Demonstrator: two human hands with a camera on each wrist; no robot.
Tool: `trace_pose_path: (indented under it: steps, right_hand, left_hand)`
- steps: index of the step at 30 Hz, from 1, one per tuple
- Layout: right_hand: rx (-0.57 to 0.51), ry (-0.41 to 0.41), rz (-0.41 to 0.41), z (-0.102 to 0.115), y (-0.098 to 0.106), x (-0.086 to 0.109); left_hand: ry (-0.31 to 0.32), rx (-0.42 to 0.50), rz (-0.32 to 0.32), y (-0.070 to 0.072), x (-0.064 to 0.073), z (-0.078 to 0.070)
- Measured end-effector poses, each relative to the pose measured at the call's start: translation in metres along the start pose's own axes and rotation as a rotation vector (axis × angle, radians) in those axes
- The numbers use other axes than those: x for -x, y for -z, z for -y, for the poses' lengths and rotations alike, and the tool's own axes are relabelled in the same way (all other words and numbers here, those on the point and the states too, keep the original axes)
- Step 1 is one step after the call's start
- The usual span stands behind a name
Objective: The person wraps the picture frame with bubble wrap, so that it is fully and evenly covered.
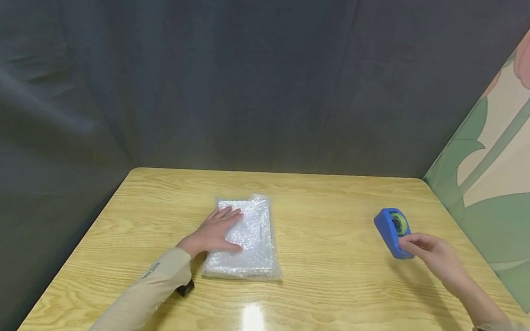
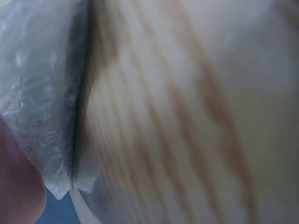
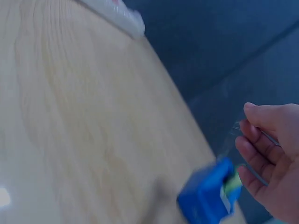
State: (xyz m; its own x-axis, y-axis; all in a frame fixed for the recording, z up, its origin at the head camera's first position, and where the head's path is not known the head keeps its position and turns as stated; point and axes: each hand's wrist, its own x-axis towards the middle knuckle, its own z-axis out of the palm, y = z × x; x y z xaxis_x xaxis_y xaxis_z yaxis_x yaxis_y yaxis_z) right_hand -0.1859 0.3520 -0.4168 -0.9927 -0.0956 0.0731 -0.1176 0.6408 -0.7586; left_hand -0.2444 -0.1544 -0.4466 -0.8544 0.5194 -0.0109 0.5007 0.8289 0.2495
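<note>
A flat package in bubble wrap (image 1: 256, 240) lies on the wooden table. My left hand (image 1: 220, 231) rests on its left part with the fingers spread. In the left wrist view the wrapped edge (image 2: 42, 88) shows close up, beside part of the hand. Over on the right, a blue tape dispenser (image 1: 385, 229) holds a greenish-yellow roll (image 1: 398, 224). My right hand (image 1: 440, 257) is at its near end. Seen from the right wrist, thumb and index finger pinch a thin clear strip of tape (image 3: 229, 140) that runs down to the dispenser.
The light wooden table (image 1: 326, 288) has a dark curtain (image 1: 269, 85) behind it and on its left. A panel with painted flowers (image 1: 506, 198) borders the right side.
</note>
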Motion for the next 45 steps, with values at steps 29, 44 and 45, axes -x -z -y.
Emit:
trace_pose_path:
  steps: [29, 44, 45]
  right_hand:
    - [-0.462, 0.280, 0.194, 0.169, -0.178, -0.078]
    - [-0.623, 0.222, 0.147, 0.185, -0.258, -0.094]
    - [-0.639, 0.213, 0.143, 0.184, -0.261, -0.095]
  left_hand:
    - [0.031, -0.010, 0.049, 0.001, -0.005, -0.001]
    - [0.033, -0.007, 0.042, 0.000, -0.006, 0.001]
    - [0.030, -0.005, 0.041, 0.001, -0.005, 0.000]
